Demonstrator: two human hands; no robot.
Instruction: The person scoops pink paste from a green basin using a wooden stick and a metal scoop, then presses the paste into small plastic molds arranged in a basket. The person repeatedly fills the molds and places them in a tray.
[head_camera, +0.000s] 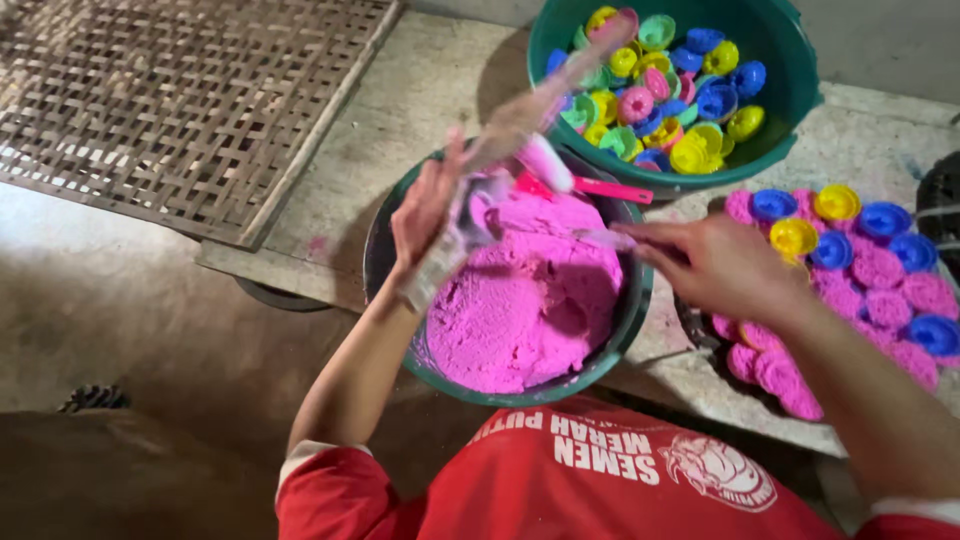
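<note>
2 green tubs: centre one (630, 320) w/ pink paste (520, 310), top-right one (790, 90) full of coloured moulds (690, 100). Left hand (425, 205) grip pinching blurred stick (510, 140); right hand (715, 265) pinching sth small, can't tell what.

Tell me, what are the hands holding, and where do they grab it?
The left hand grips a long flat stick, blurred, around its lower half, over the basin of pink dough. The right hand pinches something small at its fingertips; what it is cannot be told.
</note>
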